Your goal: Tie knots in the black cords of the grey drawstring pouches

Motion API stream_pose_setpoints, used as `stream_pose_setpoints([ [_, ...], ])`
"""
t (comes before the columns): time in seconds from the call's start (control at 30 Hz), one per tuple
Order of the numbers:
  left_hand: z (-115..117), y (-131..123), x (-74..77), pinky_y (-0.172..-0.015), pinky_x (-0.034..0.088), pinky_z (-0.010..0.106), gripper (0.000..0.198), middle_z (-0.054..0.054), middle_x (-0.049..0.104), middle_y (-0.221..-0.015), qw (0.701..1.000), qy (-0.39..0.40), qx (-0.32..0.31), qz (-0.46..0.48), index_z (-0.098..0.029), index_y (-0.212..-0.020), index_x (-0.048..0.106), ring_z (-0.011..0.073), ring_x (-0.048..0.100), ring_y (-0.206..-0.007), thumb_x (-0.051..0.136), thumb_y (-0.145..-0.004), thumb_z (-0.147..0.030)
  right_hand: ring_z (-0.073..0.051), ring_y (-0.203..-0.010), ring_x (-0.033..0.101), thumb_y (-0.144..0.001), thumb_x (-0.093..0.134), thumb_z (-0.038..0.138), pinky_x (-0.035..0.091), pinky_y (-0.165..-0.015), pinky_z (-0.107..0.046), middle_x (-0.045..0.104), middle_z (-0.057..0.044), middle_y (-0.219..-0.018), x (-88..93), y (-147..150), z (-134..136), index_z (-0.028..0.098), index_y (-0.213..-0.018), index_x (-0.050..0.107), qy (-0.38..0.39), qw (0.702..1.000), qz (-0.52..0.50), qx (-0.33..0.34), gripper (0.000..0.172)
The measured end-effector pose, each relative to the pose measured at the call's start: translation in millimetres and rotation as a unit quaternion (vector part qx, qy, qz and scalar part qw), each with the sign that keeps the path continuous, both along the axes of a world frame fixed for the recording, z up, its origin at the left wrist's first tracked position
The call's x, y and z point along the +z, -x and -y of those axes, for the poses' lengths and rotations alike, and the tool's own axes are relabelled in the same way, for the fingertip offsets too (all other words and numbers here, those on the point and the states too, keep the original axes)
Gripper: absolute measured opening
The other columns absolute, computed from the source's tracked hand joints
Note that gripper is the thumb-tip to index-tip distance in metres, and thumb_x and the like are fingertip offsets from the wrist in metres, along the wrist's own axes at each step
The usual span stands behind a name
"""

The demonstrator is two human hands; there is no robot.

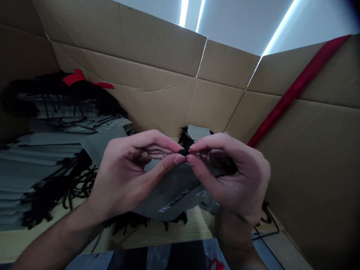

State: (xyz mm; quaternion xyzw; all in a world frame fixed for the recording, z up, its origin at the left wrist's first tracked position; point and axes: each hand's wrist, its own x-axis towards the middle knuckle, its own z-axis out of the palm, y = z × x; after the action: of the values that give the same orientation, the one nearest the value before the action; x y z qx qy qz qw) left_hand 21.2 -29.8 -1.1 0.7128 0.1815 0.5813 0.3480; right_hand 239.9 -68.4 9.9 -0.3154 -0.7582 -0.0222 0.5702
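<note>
My left hand (126, 172) and my right hand (236, 172) meet near the middle of the view, thumb and forefinger of each pinched on a small black cord (183, 152). The fingertips of the two hands nearly touch. Behind and below them lies a grey bag (171, 195) with pale lettering, partly covered by my hands. Some black cord also shows by the curled fingers of my right hand. How the cord joins the bag is hidden.
Stacks of grey pieces (30, 168) with black cords fill the left side. A smaller grey stack (198, 131) stands beyond my hands. Cardboard walls (157, 97) surround the table (135, 242). A red strip (298, 90) slants down the right wall.
</note>
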Motion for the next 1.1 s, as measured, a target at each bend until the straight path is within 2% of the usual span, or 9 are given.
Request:
stream_pose_setpoints([
  [0.1,4,0,-0.7,-0.078,0.072,0.010,0.013,-0.007,0.093,-0.094,1.000,0.006,0.006,-0.011,-0.027,-0.105,0.092,0.0106,0.091,-0.083,0.103,-0.099,-0.023,-0.016,-0.072,0.072,-0.103,0.088,0.014,0.067,-0.070,-0.035,0.087,0.001,-0.100,-3.5,5,0,0.028,-0.111,0.082,-0.017,1.000,0.006,-0.010,0.017],
  [0.2,4,1,-1.4,-0.078,0.074,0.014,0.014,-0.007,0.094,-0.095,0.999,-0.011,0.027,-0.024,-0.028,-0.106,0.092,0.0116,0.091,-0.082,0.103,-0.099,-0.023,-0.017,-0.072,0.073,-0.100,0.084,0.011,0.066,-0.068,-0.036,0.087,0.002,-0.097,-6.2,10,1,0.031,-0.110,0.081,-0.034,0.999,0.001,-0.021,0.023],
  [0.4,-6,7,-4.0,-0.093,0.073,0.026,0.015,-0.006,0.096,-0.112,0.974,-0.191,0.094,-0.077,-0.031,-0.114,0.091,0.0138,0.091,-0.096,0.090,-0.109,-0.017,-0.015,-0.065,0.070,-0.094,0.082,0.009,0.065,-0.066,-0.036,0.084,0.003,-0.087,-4.1,6,4,0.029,-0.098,0.081,0.015,0.999,-0.021,-0.024,0.020],
  [0.5,-9,13,-5.5,-0.093,0.072,0.025,0.017,-0.004,0.096,-0.116,0.947,-0.273,0.116,-0.122,-0.030,-0.120,0.086,0.0140,0.091,-0.097,0.085,-0.111,-0.015,-0.013,-0.064,0.069,-0.091,0.083,0.010,0.064,-0.066,-0.032,0.082,0.006,-0.083,-2.4,2,3,0.028,-0.097,0.082,0.040,0.999,-0.021,-0.007,0.020],
  [0.67,-15,23,-11.3,-0.087,0.073,0.020,0.011,0.002,0.094,-0.111,0.886,-0.409,0.153,-0.157,-0.021,-0.122,0.083,0.0139,0.091,-0.088,0.086,-0.112,-0.015,-0.008,-0.062,0.067,-0.086,0.081,0.007,0.059,-0.064,-0.023,0.079,0.008,-0.078,1.8,1,-2,0.023,-0.093,0.083,0.065,0.998,0.008,0.010,0.018],
  [0.83,-21,24,-20.5,-0.086,0.079,0.028,0.011,0.011,0.093,-0.119,0.824,-0.514,0.180,-0.156,-0.013,-0.124,0.083,0.0192,0.091,-0.091,0.085,-0.113,-0.016,-0.008,-0.064,0.068,-0.086,0.080,0.004,0.055,-0.061,-0.021,0.078,0.007,-0.078,0.6,2,-3,0.021,-0.092,0.082,0.054,0.998,0.031,0.013,0.018],
  [0.87,-21,23,-22.0,-0.087,0.079,0.029,0.012,0.012,0.094,-0.120,0.818,-0.522,0.189,-0.153,-0.012,-0.124,0.083,0.0202,0.092,-0.094,0.086,-0.113,-0.015,-0.008,-0.066,0.069,-0.087,0.080,0.004,0.056,-0.062,-0.021,0.079,0.006,-0.080,-0.1,2,-3,0.021,-0.093,0.082,0.048,0.998,0.034,0.012,0.018],
  [0.97,-21,21,-24.7,-0.099,0.081,0.031,0.016,0.011,0.094,-0.126,0.835,-0.481,0.214,-0.159,-0.015,-0.125,0.083,0.0222,0.093,-0.108,0.088,-0.110,-0.013,-0.009,-0.072,0.074,-0.090,0.080,0.005,0.060,-0.069,-0.022,0.082,0.005,-0.087,-1.8,0,-5,0.021,-0.097,0.080,0.023,0.998,0.054,0.004,0.017],
  [1.1,-22,17,-23.8,-0.094,0.079,0.025,0.012,0.010,0.094,-0.114,0.822,-0.512,0.204,-0.140,-0.013,-0.119,0.084,0.0197,0.093,-0.098,0.089,-0.109,-0.014,-0.013,-0.081,0.078,-0.096,0.078,0.007,0.064,-0.076,-0.024,0.083,0.002,-0.092,-3.4,-1,-8,0.022,-0.099,0.078,-0.014,0.996,0.086,-0.014,0.015],
])
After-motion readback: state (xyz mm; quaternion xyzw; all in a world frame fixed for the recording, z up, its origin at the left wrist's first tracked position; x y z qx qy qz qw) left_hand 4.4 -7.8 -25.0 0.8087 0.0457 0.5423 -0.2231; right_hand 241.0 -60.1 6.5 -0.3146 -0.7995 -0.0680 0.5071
